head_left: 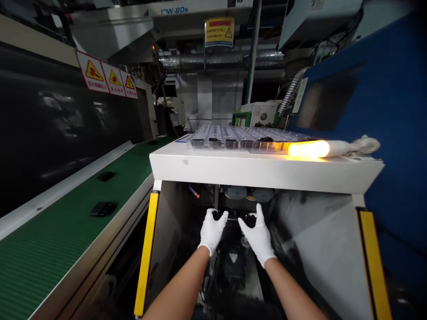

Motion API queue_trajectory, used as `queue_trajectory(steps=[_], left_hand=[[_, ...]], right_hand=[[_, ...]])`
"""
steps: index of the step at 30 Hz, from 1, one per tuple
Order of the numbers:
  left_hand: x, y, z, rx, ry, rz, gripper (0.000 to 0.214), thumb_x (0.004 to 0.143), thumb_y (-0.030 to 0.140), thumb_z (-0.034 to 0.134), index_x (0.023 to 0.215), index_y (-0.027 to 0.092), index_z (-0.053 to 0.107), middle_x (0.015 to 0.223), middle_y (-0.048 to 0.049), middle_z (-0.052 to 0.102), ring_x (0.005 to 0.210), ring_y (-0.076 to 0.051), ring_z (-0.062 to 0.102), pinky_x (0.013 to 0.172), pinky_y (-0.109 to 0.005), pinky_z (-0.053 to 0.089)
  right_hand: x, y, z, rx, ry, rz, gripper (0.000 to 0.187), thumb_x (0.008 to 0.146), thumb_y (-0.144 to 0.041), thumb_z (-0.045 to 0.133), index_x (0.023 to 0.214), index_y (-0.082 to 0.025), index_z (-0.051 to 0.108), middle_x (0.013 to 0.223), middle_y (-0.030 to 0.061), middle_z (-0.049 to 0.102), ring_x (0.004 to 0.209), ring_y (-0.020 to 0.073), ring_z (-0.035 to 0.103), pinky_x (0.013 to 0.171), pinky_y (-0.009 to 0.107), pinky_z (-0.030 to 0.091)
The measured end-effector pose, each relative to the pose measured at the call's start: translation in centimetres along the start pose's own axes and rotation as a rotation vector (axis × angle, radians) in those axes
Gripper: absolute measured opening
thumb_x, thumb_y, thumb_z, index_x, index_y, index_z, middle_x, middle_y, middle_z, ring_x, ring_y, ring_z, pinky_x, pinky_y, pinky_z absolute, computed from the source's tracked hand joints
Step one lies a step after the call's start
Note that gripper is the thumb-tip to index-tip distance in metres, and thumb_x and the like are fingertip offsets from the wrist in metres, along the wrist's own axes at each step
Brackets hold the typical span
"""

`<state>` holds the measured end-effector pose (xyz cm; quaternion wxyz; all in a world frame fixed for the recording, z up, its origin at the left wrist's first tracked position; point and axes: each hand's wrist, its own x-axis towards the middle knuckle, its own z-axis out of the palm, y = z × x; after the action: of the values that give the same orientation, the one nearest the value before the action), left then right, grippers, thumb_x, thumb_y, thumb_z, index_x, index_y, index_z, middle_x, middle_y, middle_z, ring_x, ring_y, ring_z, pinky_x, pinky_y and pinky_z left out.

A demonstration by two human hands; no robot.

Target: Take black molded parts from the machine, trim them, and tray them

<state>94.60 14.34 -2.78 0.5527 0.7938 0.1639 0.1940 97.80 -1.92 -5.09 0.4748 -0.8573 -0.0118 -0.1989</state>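
Both of my hands wear white gloves and reach into the open bay under the white machine top. My left hand (212, 231) curls its fingers and thumb around a small black part (218, 215). To its right, my right hand (258, 234) grips another small black part (250, 219), thumb and fingers on either side of it. The parts' exact kind is too dark and small to make out. Round grey discs (235, 192) sit just beyond my hands, and a dark motor-like unit (233, 264) lies below them.
On the white top (253, 173) lie a clear plastic tray (240, 133) with black pieces and a glowing lamp (308, 149). A green conveyor belt (76, 226) at left carries black parts (103, 209). Yellow strips (147, 253) edge the bay; a blue machine (383, 89) stands right.
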Motion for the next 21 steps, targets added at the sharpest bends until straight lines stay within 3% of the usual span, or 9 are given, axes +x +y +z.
queue_trajectory(steps=[2, 5, 9, 13, 16, 21], left_hand=[[0.1, -0.1, -0.2, -0.060, -0.038, 0.006, 0.040, 0.074, 0.055, 0.069, 0.094, 0.022, 0.060, 0.092, -0.0077, 0.070, 0.085, -0.023, 0.065, 0.078, -0.032, 0.047], [0.3, -0.1, -0.1, -0.158, -0.062, 0.007, 0.029, 0.073, 0.045, 0.071, 0.085, 0.021, 0.060, 0.082, -0.0043, 0.068, 0.078, -0.019, 0.063, 0.073, -0.029, 0.047], [0.7, 0.2, 0.0, -0.227, -0.117, -0.024, 0.027, 0.071, 0.039, 0.074, 0.083, 0.020, 0.057, 0.071, -0.0002, 0.064, 0.064, -0.014, 0.058, 0.063, -0.025, 0.047], [1.4, 0.6, -0.9, -0.262, -0.234, -0.045, 0.038, 0.064, 0.042, 0.081, 0.085, 0.018, 0.060, 0.064, 0.0013, 0.061, 0.055, -0.012, 0.054, 0.057, -0.026, 0.046], [1.9, 0.7, -1.5, -0.270, -0.264, -0.027, 0.043, 0.060, 0.041, 0.084, 0.089, 0.017, 0.063, 0.072, -0.0014, 0.065, 0.062, -0.013, 0.058, 0.064, -0.026, 0.050], [2.1, 0.8, -0.8, -0.222, -0.182, 0.029, 0.045, 0.061, 0.044, 0.081, 0.092, 0.016, 0.063, 0.087, -0.0044, 0.067, 0.078, -0.016, 0.063, 0.079, -0.030, 0.052]], right_hand=[[-0.2, 0.2, -1.4, 0.165, -0.027, -0.013, 0.093, 0.080, -0.058, 0.058, 0.153, -0.018, 0.018, 0.121, 0.0118, 0.065, 0.109, 0.0260, 0.062, 0.095, 0.040, 0.048], [-0.7, 1.0, -3.4, 0.338, 0.019, 0.004, 0.076, 0.087, -0.056, 0.049, 0.148, -0.015, 0.030, 0.125, 0.0133, 0.061, 0.114, 0.0227, 0.058, 0.101, 0.038, 0.044], [-2.3, 2.3, -4.9, 0.263, 0.018, 0.121, 0.067, 0.086, -0.058, 0.049, 0.135, -0.013, 0.049, 0.126, 0.0163, 0.061, 0.114, 0.0262, 0.058, 0.103, 0.042, 0.042], [-4.8, 2.8, -5.1, 0.198, 0.023, 0.134, 0.062, 0.085, -0.058, 0.049, 0.127, -0.012, 0.056, 0.124, 0.0177, 0.063, 0.114, 0.0278, 0.058, 0.102, 0.042, 0.044], [-7.0, 2.2, -4.9, 0.210, 0.029, 0.134, 0.057, 0.087, -0.053, 0.048, 0.127, -0.013, 0.057, 0.121, 0.0165, 0.065, 0.111, 0.0263, 0.060, 0.100, 0.042, 0.046], [-10.3, 0.5, -4.7, 0.199, 0.052, 0.056, 0.043, 0.091, -0.042, 0.046, 0.120, -0.015, 0.062, 0.117, 0.0152, 0.067, 0.106, 0.0248, 0.063, 0.097, 0.043, 0.049]])
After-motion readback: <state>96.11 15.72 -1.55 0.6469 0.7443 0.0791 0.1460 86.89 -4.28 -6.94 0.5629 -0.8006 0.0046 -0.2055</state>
